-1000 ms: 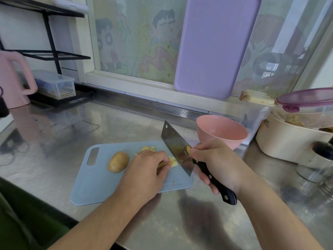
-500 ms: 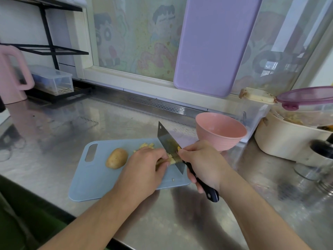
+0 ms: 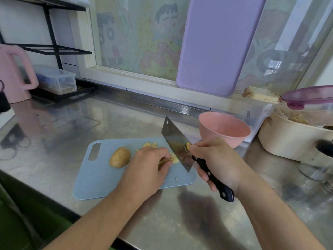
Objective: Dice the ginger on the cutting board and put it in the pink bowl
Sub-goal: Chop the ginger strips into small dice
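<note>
Blue board lies on the steel counter. Left hand pins ginger near the board's right end; right hand grips a cleaver, blade raised beside it. Pink bowl stands just beyond, right.

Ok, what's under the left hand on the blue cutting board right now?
The left hand presses down a yellow ginger piece; only its end shows beside the cleaver blade. The rest is covered by the fingers. More cut bits lie just beyond the hand.
</note>
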